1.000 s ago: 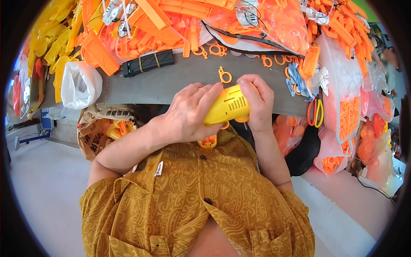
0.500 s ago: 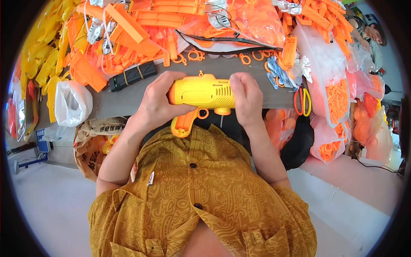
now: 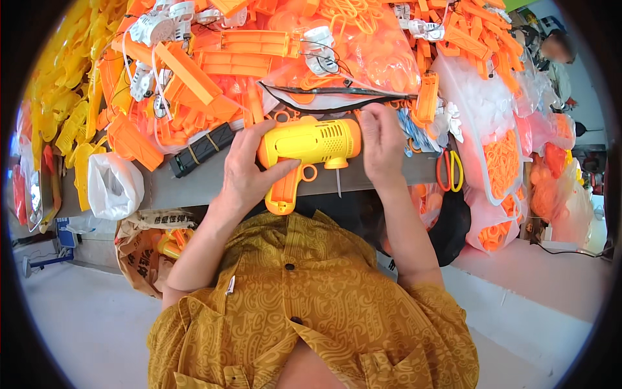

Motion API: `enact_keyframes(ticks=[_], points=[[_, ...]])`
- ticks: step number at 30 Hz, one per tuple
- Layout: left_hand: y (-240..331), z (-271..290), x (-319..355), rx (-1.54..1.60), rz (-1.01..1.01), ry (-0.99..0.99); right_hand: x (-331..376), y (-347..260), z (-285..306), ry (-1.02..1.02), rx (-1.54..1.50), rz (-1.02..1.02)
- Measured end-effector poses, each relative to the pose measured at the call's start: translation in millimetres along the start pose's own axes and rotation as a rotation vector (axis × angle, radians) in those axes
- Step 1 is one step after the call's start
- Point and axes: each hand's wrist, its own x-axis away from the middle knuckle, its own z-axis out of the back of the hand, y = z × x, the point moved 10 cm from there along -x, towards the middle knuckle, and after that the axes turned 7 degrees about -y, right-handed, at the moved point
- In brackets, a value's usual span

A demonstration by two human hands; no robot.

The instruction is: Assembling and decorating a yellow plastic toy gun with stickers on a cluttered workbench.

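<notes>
A yellow toy gun (image 3: 311, 141) with an orange grip, trigger ring and end parts is held over the near edge of the grey table. My left hand (image 3: 243, 162) is closed around its rear end, thumb lying across the body above the grip. At the front end, an orange rim shows. My right hand (image 3: 383, 139) is beside that rim with its fingers curled together; whatever they pinch, if anything, is hidden. Under the gun's body, a thin pale rod or tube (image 3: 339, 183) points down from near the round yellow knob.
Orange parts (image 3: 240, 54) and white motor units are heaped across the back. Yellow parts (image 3: 61, 91) pile at far left. A dark banded block (image 3: 202, 150), a white bag (image 3: 113, 188), scissors (image 3: 457, 171) and bags of orange rings (image 3: 502, 168) surround the work spot.
My right hand has shifted slightly away from the gun's front, where an orange rim now shows. The gun has turned a little, and the whole view has shifted.
</notes>
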Motion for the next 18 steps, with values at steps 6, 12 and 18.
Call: enact_keyframes(ticks=[6,12,18], points=[[-6,-2,4,0.017,0.065,0.051,-33,-4,23,0.036,-0.016,0.003],[-2,-2,2,0.013,0.064,0.057,-52,-52,-39,-0.275,0.49,0.313],[-2,0,3,0.013,0.047,0.08,-63,-41,-51,-0.275,0.724,0.42]])
